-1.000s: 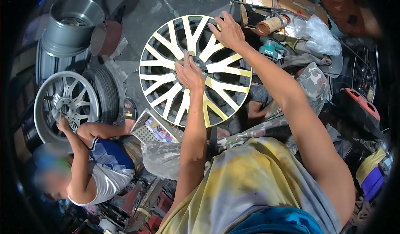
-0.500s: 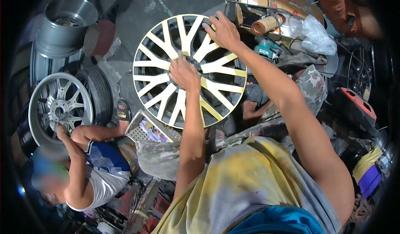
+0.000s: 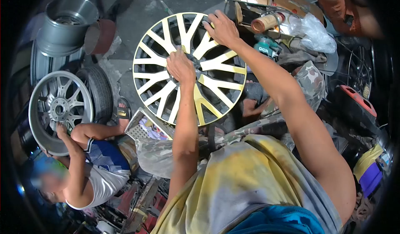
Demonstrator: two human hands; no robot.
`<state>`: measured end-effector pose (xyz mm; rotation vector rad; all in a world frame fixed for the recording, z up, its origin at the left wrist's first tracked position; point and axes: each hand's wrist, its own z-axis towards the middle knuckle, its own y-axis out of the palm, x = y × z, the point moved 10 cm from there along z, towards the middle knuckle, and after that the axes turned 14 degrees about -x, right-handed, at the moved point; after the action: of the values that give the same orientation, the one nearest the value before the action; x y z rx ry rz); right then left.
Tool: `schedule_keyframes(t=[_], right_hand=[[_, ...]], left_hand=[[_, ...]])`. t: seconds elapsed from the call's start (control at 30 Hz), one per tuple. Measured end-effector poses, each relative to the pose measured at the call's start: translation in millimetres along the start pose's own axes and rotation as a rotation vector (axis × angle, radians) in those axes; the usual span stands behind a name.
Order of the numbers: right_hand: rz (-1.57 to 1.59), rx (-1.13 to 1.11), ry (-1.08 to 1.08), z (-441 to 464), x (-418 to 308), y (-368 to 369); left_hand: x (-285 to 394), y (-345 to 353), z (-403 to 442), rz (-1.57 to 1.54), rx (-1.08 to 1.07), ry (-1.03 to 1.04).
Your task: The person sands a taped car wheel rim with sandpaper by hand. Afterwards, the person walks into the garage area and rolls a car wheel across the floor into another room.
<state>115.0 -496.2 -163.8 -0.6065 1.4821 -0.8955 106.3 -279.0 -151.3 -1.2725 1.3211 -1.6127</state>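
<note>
One bare right hand (image 3: 224,30) grabs the edge of a round pale-yellow spoked metal wheel (image 3: 213,64), left hand (image 3: 181,67) bunched up by its centre, can't tell if it's gripping anything.

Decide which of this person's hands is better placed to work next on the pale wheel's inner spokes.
Left, I'd judge: the left hand already lies over the spokes beside the hub, while the right hand is out at the rim.

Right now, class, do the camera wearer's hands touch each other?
Apart: the head view shows a gap between the left hand and the right hand, with wheel spokes visible.
</note>
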Motion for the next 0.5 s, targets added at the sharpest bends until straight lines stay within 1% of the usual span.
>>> schedule_keyframes(t=[0.03, 0.1, 0.13, 0.2, 0.3, 0.37, 0.43, 0.5], right_hand=[[-0.008, -0.015, -0.007, -1, 0, 2], [-0.013, -0.01, -0.027, 4, -3, -1], [0.001, -0.01, -0.018, 4, -4, -2], [0.011, 0.009, -0.024, 3, -6, -2], [-0.019, 0.02, -0.037, 3, -4, 1], [-0.027, -0.003, -0.036, 6, -3, 2], [0.001, 0.003, -0.004, 5, -2, 1], [-0.003, 0.004, -0.011, 3, -4, 3]], left_hand=[[0, -2, 0, -0.027, 0.018, -0.003], [-8, 6, -7, -0.061, -0.069, -0.065], [-9, 5, -7, -0.057, -0.06, -0.064], [-14, 1, -13, -0.219, -0.008, -0.046], [-11, 7, 14, -0.162, -0.005, -0.018], [-10, 2, 7, -0.156, 0.011, -0.017], [-18, 0, -8, -0.232, -0.078, -0.075], [-19, 0, -6, -0.233, -0.053, -0.062]])
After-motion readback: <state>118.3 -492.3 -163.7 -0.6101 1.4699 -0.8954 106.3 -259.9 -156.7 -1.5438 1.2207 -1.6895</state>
